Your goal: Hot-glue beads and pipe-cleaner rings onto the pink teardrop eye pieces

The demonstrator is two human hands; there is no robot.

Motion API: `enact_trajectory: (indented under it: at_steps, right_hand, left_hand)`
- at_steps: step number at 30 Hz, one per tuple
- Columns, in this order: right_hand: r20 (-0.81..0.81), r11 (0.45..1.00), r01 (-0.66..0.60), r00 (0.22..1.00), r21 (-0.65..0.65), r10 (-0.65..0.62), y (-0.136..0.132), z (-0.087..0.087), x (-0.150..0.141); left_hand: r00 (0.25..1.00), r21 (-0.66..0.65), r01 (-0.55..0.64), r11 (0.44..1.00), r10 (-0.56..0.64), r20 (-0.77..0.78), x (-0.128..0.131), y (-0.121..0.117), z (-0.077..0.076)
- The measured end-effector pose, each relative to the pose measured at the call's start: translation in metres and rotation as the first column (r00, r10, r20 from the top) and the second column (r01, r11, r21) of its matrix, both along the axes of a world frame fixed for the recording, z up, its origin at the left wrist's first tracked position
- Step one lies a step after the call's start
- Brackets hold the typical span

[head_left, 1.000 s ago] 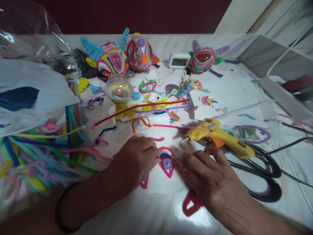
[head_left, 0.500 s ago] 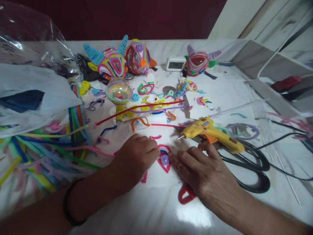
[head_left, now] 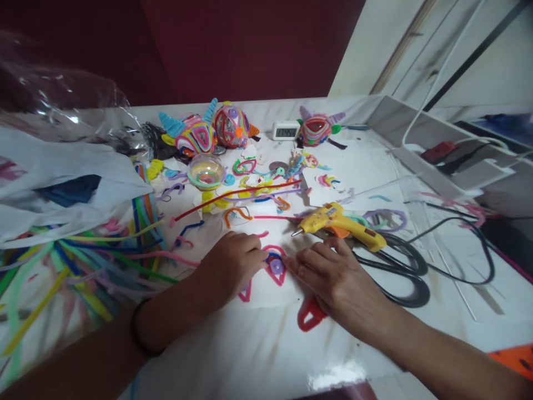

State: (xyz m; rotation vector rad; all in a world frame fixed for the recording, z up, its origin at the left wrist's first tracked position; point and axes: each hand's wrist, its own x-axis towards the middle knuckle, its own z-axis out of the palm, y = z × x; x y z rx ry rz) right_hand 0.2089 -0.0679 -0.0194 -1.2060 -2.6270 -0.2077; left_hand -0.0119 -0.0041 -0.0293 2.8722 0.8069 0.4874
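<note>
A pink pipe-cleaner teardrop (head_left: 280, 280) lies on white paper (head_left: 262, 297) between my hands. Inside it sit a purple button (head_left: 276, 266) and a short blue pipe-cleaner strip (head_left: 271, 256). My left hand (head_left: 235, 261) has its fingers bent together at the teardrop's left edge, its fingertips partly hidden. From the other side, my right hand (head_left: 328, 272) presses thumb and forefinger at the right edge. Another pink pipe-cleaner shape (head_left: 245, 291) shows below my left hand. Under my right hand a red looped handle (head_left: 310, 315) sticks out.
A yellow glue gun (head_left: 339, 226) with coiled black cord (head_left: 416, 300) lies right of my hands. Loose pipe cleaners (head_left: 91, 272) spread at the left. Behind are a clear bowl (head_left: 207, 172), decorated balls (head_left: 194, 135), a white digital clock (head_left: 285, 131) and scraps.
The camera view has tilted up and swung right, shifting the whole scene. Both hands stay at the teardrop, and the blue strip now sits closer around the button.
</note>
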Motion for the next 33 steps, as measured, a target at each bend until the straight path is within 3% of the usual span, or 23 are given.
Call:
enact_trajectory:
  at_steps: [11, 18, 29, 33]
  right_hand:
    - [-0.259, 0.999, -0.035, 0.966, -0.025, 0.027, 0.000, 0.007, 0.009]
    - [-0.227, 0.996, -0.036, 0.974, -0.078, 0.017, -0.006, 0.016, 0.012]
    - [-0.228, 0.995, -0.011, 0.974, -0.096, -0.012, -0.011, 0.014, 0.015]
    - [-0.268, 0.999, 0.017, 0.963, -0.028, -0.024, -0.014, 0.016, 0.020]
  left_hand:
    - [1.000, -0.024, 0.014, 1.000, -0.014, 0.010, 0.000, 0.001, 0.002]
    - [1.000, -0.038, 0.012, 0.999, -0.012, 0.007, -0.003, 0.002, 0.007]
    - [0.998, -0.021, -0.011, 1.000, 0.012, 0.054, -0.004, 0.003, 0.005]
    - [0.992, 0.010, -0.018, 1.000, 0.016, 0.123, -0.005, 0.003, 0.009]
